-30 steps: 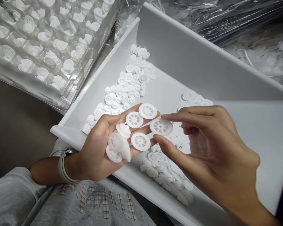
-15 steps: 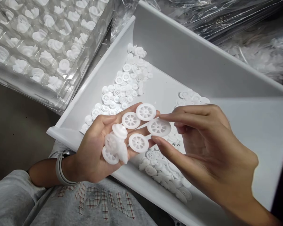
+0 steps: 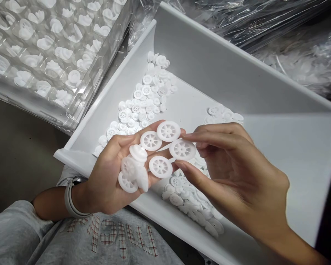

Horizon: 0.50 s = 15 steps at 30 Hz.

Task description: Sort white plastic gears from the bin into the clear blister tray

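Note:
My left hand [image 3: 107,176] is palm up and holds several white spoked plastic wheels, some lying flat on the fingers, others heaped on the palm. One wheel [image 3: 160,167] rests on the lower fingers, and another wheel [image 3: 168,131] lies near the fingertips. My right hand [image 3: 237,173] pinches a spoked wheel [image 3: 182,149] by its edge between thumb and index finger, right beside the left fingertips. Below both hands is a white tray [image 3: 223,55], with one pile of small wheels [image 3: 138,106] along its left side and another pile [image 3: 195,206] at the front, partly hidden by my right hand.
A clear compartment tray [image 3: 91,81] with white parts in its pockets stands at the upper left. Clear plastic bags [image 3: 298,62] lie behind the white tray at the upper right. A further cluster of wheels [image 3: 220,114] sits inside the tray behind my right hand.
My right hand has shifted slightly left, and the pinched wheel has tilted to show its face more fully. My left hand and the wheels on it have barely moved.

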Each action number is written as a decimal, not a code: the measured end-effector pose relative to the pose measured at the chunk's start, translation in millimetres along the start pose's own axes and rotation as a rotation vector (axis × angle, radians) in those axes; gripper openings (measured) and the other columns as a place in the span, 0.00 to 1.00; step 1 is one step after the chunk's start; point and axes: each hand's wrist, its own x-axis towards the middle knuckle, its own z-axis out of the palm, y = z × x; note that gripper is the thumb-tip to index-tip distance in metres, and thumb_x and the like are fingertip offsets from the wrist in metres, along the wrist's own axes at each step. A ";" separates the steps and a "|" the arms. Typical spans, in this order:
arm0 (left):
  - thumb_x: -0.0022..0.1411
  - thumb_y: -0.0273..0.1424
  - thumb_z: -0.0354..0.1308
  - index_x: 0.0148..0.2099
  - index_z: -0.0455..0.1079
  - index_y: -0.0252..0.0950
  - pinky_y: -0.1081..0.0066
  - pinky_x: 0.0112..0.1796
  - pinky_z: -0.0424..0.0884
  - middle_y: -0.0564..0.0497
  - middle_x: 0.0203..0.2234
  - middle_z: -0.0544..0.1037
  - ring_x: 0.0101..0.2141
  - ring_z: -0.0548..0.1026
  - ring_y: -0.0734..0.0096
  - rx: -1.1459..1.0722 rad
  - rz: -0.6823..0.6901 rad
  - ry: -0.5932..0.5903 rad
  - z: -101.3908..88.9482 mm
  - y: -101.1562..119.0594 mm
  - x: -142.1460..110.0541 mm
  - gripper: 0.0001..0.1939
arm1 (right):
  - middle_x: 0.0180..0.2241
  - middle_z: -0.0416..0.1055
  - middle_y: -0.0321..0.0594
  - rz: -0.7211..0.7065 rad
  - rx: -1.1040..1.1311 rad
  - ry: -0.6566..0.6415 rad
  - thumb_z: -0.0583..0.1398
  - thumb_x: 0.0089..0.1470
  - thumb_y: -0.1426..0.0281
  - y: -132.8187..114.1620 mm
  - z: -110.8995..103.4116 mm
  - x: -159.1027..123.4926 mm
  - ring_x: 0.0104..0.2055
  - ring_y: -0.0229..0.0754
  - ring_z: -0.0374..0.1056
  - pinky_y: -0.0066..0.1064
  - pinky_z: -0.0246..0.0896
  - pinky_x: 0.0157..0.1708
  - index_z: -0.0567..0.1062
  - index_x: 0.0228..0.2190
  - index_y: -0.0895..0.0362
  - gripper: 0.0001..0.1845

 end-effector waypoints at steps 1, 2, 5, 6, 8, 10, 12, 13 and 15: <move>0.63 0.36 0.51 0.57 0.70 0.39 0.60 0.62 0.62 0.49 0.52 0.76 0.59 0.69 0.58 0.000 0.001 0.000 0.2 -0.2 -0.1 0.22 | 0.40 0.64 0.40 0.005 0.017 -0.002 0.60 0.54 0.80 0.2 0.5 0.4 0.41 0.44 0.60 0.39 0.58 0.34 0.69 0.50 0.44 0.25; 0.62 0.36 0.51 0.57 0.71 0.39 0.60 0.61 0.63 0.49 0.52 0.77 0.59 0.69 0.58 0.000 0.006 0.001 0.4 -0.2 -0.2 0.22 | 0.40 0.64 0.40 0.009 0.030 -0.002 0.61 0.54 0.80 0.5 0.9 0.7 0.41 0.44 0.60 0.39 0.58 0.34 0.69 0.50 0.44 0.25; 0.63 0.36 0.50 0.58 0.69 0.38 0.59 0.61 0.63 0.49 0.51 0.77 0.58 0.70 0.58 0.010 0.010 0.022 1.8 0.1 -0.2 0.23 | 0.40 0.64 0.40 0.010 0.047 0.002 0.61 0.54 0.80 1.8 1.2 0.9 0.40 0.44 0.60 0.39 0.59 0.34 0.70 0.50 0.44 0.25; 0.64 0.36 0.49 0.59 0.68 0.37 0.58 0.61 0.63 0.48 0.52 0.77 0.58 0.70 0.58 0.015 0.009 0.030 2.3 0.3 -0.2 0.23 | 0.40 0.65 0.39 0.009 0.053 0.002 0.62 0.53 0.79 2.3 1.1 1.0 0.40 0.44 0.60 0.39 0.59 0.34 0.70 0.49 0.44 0.25; 0.64 0.36 0.48 0.60 0.67 0.37 0.57 0.61 0.63 0.47 0.52 0.77 0.58 0.70 0.57 0.027 0.005 0.035 3.0 0.7 -0.1 0.24 | 0.39 0.65 0.39 0.018 0.071 0.003 0.62 0.53 0.79 3.1 1.0 1.4 0.39 0.44 0.61 0.38 0.59 0.33 0.70 0.49 0.43 0.25; 0.64 0.37 0.48 0.61 0.66 0.38 0.56 0.61 0.62 0.47 0.53 0.76 0.59 0.69 0.56 0.039 0.004 0.022 3.0 1.0 0.0 0.24 | 0.39 0.65 0.39 0.028 0.090 0.000 0.61 0.53 0.79 3.7 1.0 2.3 0.39 0.44 0.61 0.38 0.60 0.33 0.71 0.49 0.43 0.24; 0.64 0.37 0.48 0.61 0.66 0.38 0.55 0.61 0.62 0.46 0.53 0.75 0.59 0.69 0.56 0.041 0.007 0.006 2.3 1.3 0.2 0.25 | 0.39 0.65 0.39 0.030 0.099 -0.002 0.61 0.53 0.79 4.2 1.1 3.3 0.39 0.44 0.61 0.38 0.60 0.34 0.71 0.48 0.44 0.24; 0.64 0.37 0.49 0.61 0.66 0.38 0.55 0.62 0.61 0.46 0.54 0.75 0.59 0.68 0.55 0.037 0.008 0.001 1.9 1.5 0.4 0.25 | 0.39 0.65 0.39 0.030 0.101 -0.007 0.61 0.53 0.80 4.6 1.2 3.6 0.39 0.43 0.60 0.37 0.60 0.34 0.71 0.48 0.44 0.24; 0.64 0.37 0.48 0.60 0.67 0.38 0.54 0.62 0.61 0.46 0.53 0.76 0.59 0.69 0.56 0.028 0.006 0.007 1.2 1.9 0.7 0.24 | 0.39 0.65 0.39 0.030 0.106 -0.012 0.61 0.53 0.81 5.8 1.4 3.7 0.39 0.43 0.60 0.36 0.59 0.34 0.71 0.48 0.45 0.24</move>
